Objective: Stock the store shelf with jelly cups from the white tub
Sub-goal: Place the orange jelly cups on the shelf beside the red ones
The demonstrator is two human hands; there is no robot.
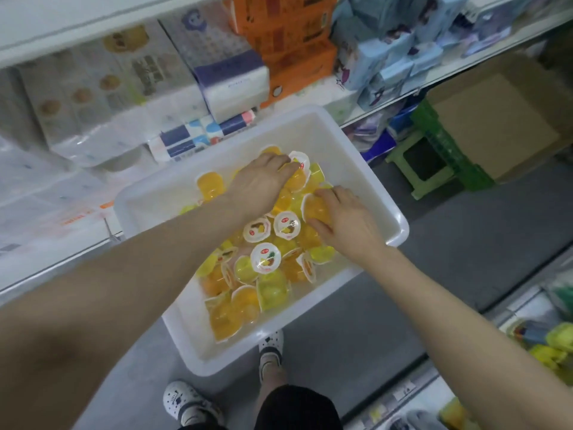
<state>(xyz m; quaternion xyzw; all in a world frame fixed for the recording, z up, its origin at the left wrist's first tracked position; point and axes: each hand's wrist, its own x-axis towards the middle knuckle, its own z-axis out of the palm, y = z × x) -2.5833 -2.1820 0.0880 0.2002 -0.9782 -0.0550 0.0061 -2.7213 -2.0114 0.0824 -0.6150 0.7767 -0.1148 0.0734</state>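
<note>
A white tub (372,193) stands in the aisle below me, holding several orange and yellow jelly cups (266,262) with white printed lids. Both my arms reach down into it. My left hand (260,184) lies over the far end of the pile, its fingers curled around an orange jelly cup (298,178) with its lid tipped up. My right hand (344,220) is just to the right, with fingers and thumb curled around another orange jelly cup (313,209) lying on its side.
A shelf on the left carries tissue packs (232,76) and orange boxes (294,48). A green stool (424,162) and a cardboard box (496,119) stand at the far right. Another shelf with yellow packs (555,349) runs along the right. My feet in white shoes (271,346) stand beside the tub.
</note>
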